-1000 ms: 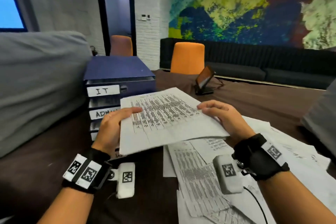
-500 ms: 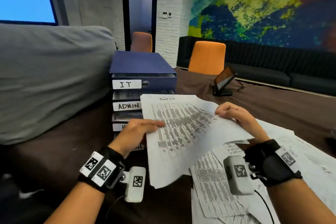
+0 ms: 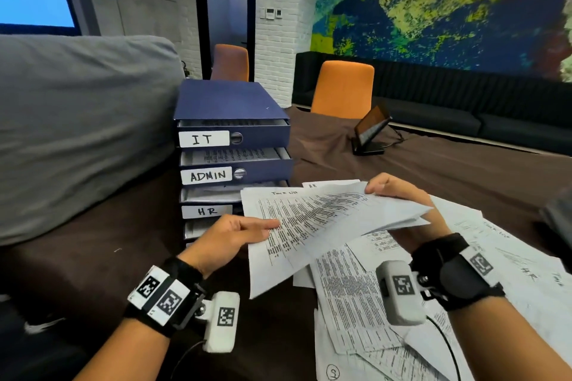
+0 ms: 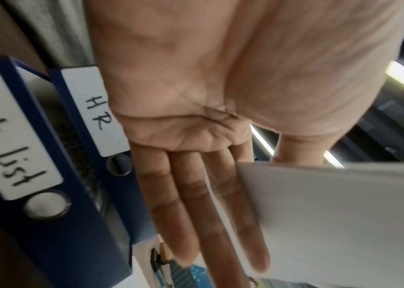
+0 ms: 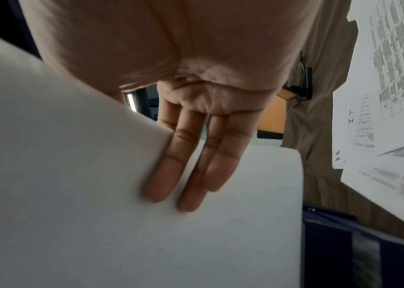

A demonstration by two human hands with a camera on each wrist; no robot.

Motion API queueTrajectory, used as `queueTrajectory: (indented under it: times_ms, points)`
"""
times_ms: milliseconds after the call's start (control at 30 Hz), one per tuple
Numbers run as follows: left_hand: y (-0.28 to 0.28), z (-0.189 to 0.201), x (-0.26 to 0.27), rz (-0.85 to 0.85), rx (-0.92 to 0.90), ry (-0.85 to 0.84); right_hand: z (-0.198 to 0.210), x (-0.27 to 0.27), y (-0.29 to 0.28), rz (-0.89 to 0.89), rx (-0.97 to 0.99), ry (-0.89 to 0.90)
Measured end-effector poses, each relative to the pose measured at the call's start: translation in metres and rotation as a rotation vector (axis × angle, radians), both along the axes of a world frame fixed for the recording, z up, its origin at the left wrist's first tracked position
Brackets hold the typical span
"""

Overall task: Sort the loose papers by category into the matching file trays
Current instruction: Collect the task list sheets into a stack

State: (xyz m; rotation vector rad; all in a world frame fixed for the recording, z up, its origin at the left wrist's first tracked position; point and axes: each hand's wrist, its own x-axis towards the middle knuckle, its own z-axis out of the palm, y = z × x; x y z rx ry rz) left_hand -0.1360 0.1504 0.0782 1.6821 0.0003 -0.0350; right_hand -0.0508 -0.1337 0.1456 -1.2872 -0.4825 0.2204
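Both hands hold printed sheets (image 3: 312, 226) over the bench (image 3: 464, 170), right of the trays (image 3: 235, 133). Left hand (image 3: 229, 240) and right hand (image 3: 396, 192) grips pinch them; wrist views alone show straight fingers (image 4: 196, 204) underneath and a "Task List" tray label (image 4: 6, 136).

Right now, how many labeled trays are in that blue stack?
4: IT tray on top, ADMIN tray below, HR tray third, Task List tray beneath. Lower ones may be hidden.

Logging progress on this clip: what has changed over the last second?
The sheets, held by both hands, have turned and tipped, their near corner dropping toward the table; a second sheet now peeks out behind. The left hand and right hand hold the same edges. File trays and loose papers lie unchanged.
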Motion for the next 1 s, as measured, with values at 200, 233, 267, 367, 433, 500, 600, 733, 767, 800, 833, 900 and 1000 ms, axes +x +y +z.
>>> queueTrajectory:
  times_ms: [200, 233, 267, 367, 433, 500, 600, 733, 767, 800, 833, 900, 1000]
  points:
    - [0.004, -0.019, -0.013, -0.197, 0.033, 0.105, -0.013, -0.017, 0.005, 0.061, -0.039, 0.075]
    - [0.004, -0.019, -0.015, -0.214, 0.058, 0.102, -0.015, -0.019, 0.005, 0.070, -0.050, 0.064]
    - [0.004, -0.017, -0.017, -0.231, 0.079, 0.098, -0.016, -0.019, 0.004, 0.066, -0.056, 0.060]
    - [0.002, -0.013, -0.019, -0.287, 0.148, 0.082, -0.014, -0.019, 0.000, 0.084, -0.014, 0.062]
    - [-0.002, -0.009, -0.018, -0.307, 0.193, 0.076, -0.011, -0.016, -0.003, 0.106, 0.023, 0.056]
    - [-0.003, -0.006, -0.016, -0.295, 0.201, 0.059, -0.007, -0.013, -0.004, 0.089, 0.073, 0.082]
    - [0.000, -0.002, -0.015, -0.281, 0.213, 0.046, -0.006, -0.003, -0.003, 0.072, 0.090, 0.103]
    - [0.022, -0.001, -0.016, -0.223, 0.171, 0.040, -0.021, 0.007, 0.008, 0.070, 0.060, 0.088]
    - [0.029, -0.002, -0.017, -0.209, 0.129, 0.034, -0.026, 0.007, 0.012, 0.084, 0.066, 0.086]
    - [0.037, -0.003, -0.019, -0.195, 0.101, 0.030, -0.032, 0.005, 0.015, 0.110, 0.060, 0.071]
    - [0.044, -0.004, -0.021, -0.175, 0.089, 0.028, -0.035, 0.003, 0.020, 0.144, 0.040, 0.046]
    - [0.060, -0.006, -0.024, -0.146, 0.082, 0.063, -0.041, -0.003, 0.030, 0.213, -0.027, 0.018]
    - [0.082, -0.009, -0.026, -0.112, 0.099, 0.163, -0.056, -0.007, 0.043, 0.269, -0.106, 0.102]
